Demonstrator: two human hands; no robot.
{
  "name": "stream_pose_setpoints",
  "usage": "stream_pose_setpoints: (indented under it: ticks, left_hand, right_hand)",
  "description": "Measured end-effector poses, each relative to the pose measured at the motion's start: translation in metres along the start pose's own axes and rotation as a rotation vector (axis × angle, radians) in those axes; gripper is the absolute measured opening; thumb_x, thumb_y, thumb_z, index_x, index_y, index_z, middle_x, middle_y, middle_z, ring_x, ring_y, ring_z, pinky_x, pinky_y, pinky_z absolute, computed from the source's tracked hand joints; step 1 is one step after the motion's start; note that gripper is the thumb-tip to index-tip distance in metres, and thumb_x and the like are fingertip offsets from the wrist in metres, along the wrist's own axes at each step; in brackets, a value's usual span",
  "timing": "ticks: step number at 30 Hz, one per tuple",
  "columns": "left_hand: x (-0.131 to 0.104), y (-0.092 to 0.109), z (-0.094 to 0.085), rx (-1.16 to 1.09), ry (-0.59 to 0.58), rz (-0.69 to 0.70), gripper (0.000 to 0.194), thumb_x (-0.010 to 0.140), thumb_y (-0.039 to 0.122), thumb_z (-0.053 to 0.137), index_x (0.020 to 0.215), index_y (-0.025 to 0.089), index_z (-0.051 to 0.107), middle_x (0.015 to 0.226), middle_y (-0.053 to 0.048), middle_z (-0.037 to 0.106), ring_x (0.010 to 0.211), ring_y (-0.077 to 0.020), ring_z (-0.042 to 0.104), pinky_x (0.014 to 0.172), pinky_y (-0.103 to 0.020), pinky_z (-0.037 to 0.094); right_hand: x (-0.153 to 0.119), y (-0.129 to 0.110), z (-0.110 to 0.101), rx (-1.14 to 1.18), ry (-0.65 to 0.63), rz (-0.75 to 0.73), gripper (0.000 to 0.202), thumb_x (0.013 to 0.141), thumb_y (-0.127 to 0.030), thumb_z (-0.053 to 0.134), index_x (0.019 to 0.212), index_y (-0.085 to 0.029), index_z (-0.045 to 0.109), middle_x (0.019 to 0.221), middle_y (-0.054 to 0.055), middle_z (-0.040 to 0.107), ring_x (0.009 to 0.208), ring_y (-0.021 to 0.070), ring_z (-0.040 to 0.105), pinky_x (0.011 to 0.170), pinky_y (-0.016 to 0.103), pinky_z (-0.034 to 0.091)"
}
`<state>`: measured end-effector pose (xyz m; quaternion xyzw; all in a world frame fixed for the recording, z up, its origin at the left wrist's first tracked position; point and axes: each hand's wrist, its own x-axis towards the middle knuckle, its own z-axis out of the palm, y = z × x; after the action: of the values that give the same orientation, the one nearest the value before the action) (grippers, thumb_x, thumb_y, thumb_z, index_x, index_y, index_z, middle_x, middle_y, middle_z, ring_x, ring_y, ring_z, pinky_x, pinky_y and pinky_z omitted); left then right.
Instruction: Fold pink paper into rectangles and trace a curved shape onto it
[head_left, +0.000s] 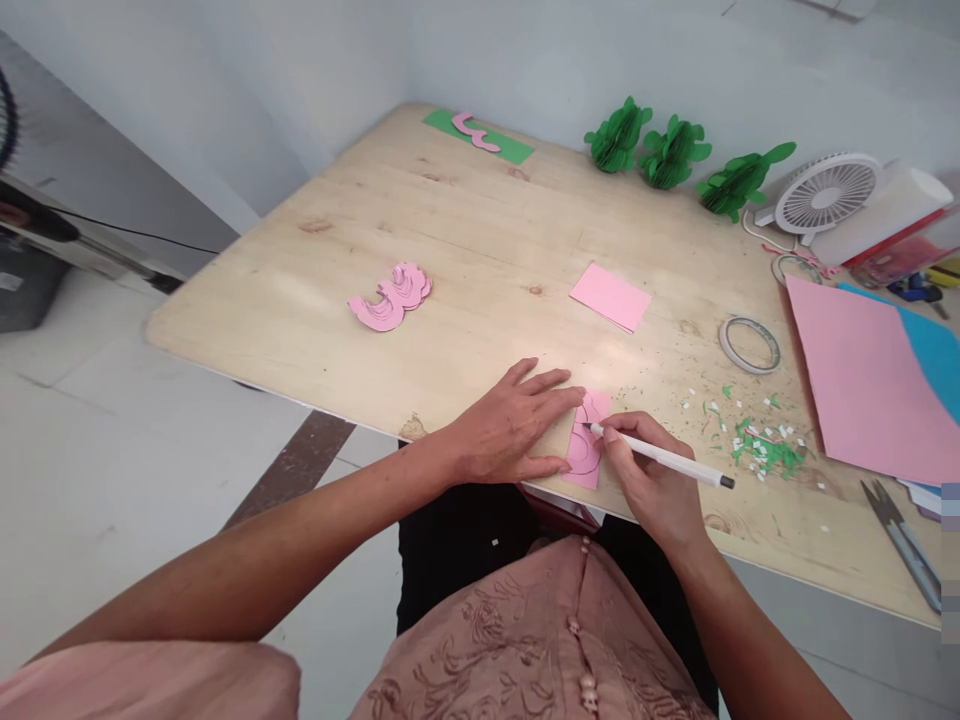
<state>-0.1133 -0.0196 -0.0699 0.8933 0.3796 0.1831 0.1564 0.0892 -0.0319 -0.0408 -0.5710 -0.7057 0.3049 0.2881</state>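
A small pink paper piece (pixel 587 455) lies at the table's near edge, with dark curved lines drawn on it. My left hand (pixel 517 425) rests flat with its fingers spread, thumb and fingertips touching the paper's left side. In my right hand (pixel 660 480) is a white pen (pixel 667 458), gripped near its tip. The tip meets the drawn line on the paper. Farther back sits a folded-looking pink paper rectangle (pixel 611 297). To the left are stacked pink scalloped cut-outs (pixel 386 308).
Green and white paper scraps (pixel 769 447), a tape roll (pixel 750 345), scissors (pixel 904 540) and large pink sheets (pixel 870 380) lie on the right. Green paper shapes (pixel 619 135) and a small fan (pixel 829 195) stand along the wall. A green strip (pixel 514 150) with a pink cut-out lies far back.
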Motion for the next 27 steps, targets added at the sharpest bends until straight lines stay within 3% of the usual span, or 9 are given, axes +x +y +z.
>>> stream_pose_setpoints:
  ticks: [27]
  left_hand:
    - [-0.0001,-0.0005,0.0,0.007,0.0,-0.002,0.063,0.085,0.046,0.054,0.136,0.012,0.037,0.137,-0.015,0.05,0.138,-0.0284,0.031,0.115,-0.05,0.015]
  right_hand:
    - [0.0006,0.0072,-0.0003,0.01,0.021,0.03,0.012,0.084,-0.029,0.054,0.084,-0.021,0.063,0.072,0.0,0.071,0.069,0.0162,0.066,0.06,0.024,0.047]
